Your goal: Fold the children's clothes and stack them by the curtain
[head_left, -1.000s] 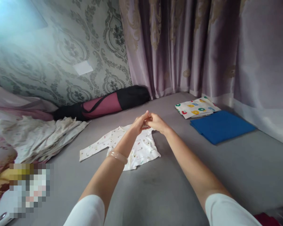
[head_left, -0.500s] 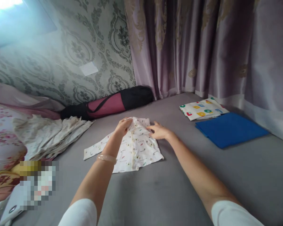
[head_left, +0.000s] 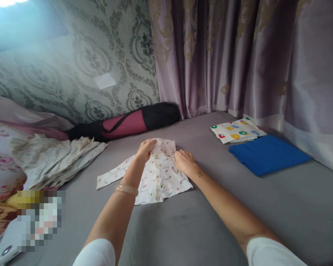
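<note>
A small white baby shirt (head_left: 157,179) with tiny coloured prints lies flat on the grey mattress (head_left: 199,221), one long sleeve stretched out to the left. My left hand (head_left: 146,147) pinches the shirt's collar at its far edge. My right hand (head_left: 184,161) rests on the shirt's right shoulder, fingers curled down onto the cloth. A pale bangle sits on my left wrist.
A folded blue cloth (head_left: 268,154) and a folded white cloth with coloured letters (head_left: 237,130) lie at the right by the curtain (head_left: 238,55). A black and maroon roll bag (head_left: 127,123) lies against the wall. Crumpled pale garments (head_left: 55,157) pile up at the left.
A second ago both hands met above the shirt's neck. They have since come down and apart onto the collar and right shoulder, and the shirt front now lies spread flat.
</note>
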